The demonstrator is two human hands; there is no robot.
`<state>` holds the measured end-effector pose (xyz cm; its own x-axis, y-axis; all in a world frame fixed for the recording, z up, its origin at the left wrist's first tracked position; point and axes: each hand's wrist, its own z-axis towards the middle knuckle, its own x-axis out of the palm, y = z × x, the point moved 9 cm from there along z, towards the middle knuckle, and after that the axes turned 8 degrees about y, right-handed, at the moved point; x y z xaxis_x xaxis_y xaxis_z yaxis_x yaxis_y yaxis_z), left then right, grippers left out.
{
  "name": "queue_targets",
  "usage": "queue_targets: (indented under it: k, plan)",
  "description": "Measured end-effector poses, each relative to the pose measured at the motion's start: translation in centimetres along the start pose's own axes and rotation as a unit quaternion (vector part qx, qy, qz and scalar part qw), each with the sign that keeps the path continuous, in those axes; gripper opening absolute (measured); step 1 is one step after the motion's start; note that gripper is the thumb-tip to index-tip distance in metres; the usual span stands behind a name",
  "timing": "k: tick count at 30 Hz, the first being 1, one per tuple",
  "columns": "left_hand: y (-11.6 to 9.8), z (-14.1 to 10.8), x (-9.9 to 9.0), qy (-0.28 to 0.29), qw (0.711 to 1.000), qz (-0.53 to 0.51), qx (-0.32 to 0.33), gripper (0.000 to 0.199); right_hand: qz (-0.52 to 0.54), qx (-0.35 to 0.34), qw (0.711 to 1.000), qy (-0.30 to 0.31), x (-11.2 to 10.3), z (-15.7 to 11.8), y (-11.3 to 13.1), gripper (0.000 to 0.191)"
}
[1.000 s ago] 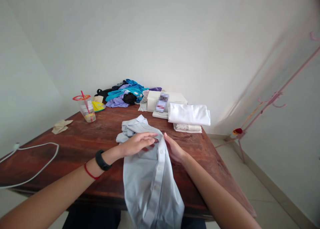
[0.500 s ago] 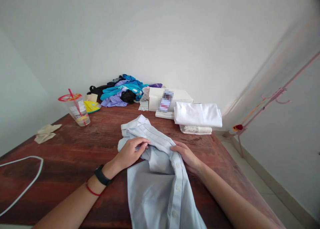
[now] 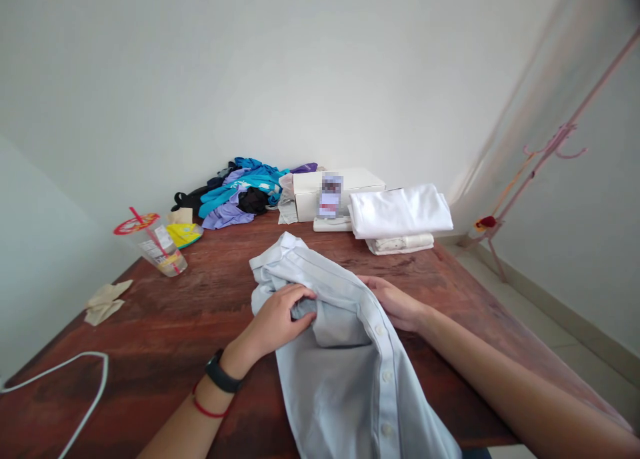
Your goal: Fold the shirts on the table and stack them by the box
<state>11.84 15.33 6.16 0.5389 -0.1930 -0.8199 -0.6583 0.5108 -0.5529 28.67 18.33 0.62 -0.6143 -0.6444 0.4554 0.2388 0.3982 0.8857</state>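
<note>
A light grey-blue buttoned shirt (image 3: 340,379) lies partly folded on the table, its collar pointing away and its button strip running toward the near edge. My left hand (image 3: 283,315), below a black wristband, rests on the shirt's inner folds with thumb and fingers apart. At the shirt's right edge is my right hand (image 3: 395,302); its fingertips go under the cloth and are hidden.
On the brown wooden table (image 3: 175,319) are a tilted plastic cup (image 3: 163,245), napkins (image 3: 107,302), a white hanger (image 3: 103,379), piled clothes (image 3: 245,192), a white box (image 3: 360,182) and folded white cloth (image 3: 400,211). A pink stand (image 3: 555,142) is at right.
The view has tilted and shifted a little. My left thumb and fingers have spread apart. My right fingers, seen on the shirt's edge before, have slipped beneath it.
</note>
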Motion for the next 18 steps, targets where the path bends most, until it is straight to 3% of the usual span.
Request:
queue_targets:
  k: [4,8,13,18]
  plan:
    - [-1.0,0.1,1.1,0.047,0.998,0.004,0.036,0.03,-0.02,-0.026,0.999,0.009,1.1,-0.2,0.7,0.045]
    - [-1.7,0.0,2.1,0.076,0.995,0.005,0.063,0.058,-0.035,-0.057,0.998,0.009,1.9,-0.4,1.6,0.051]
    - [-3.6,-0.1,3.0,0.088,0.99,-0.023,0.109,0.062,-0.008,-0.039,0.999,0.027,2.7,-0.3,1.0,0.062]
    - [-5.4,-0.2,3.3,0.086,0.982,-0.074,0.154,0.07,0.045,0.002,0.999,-0.007,2.7,-0.1,-0.3,0.045]
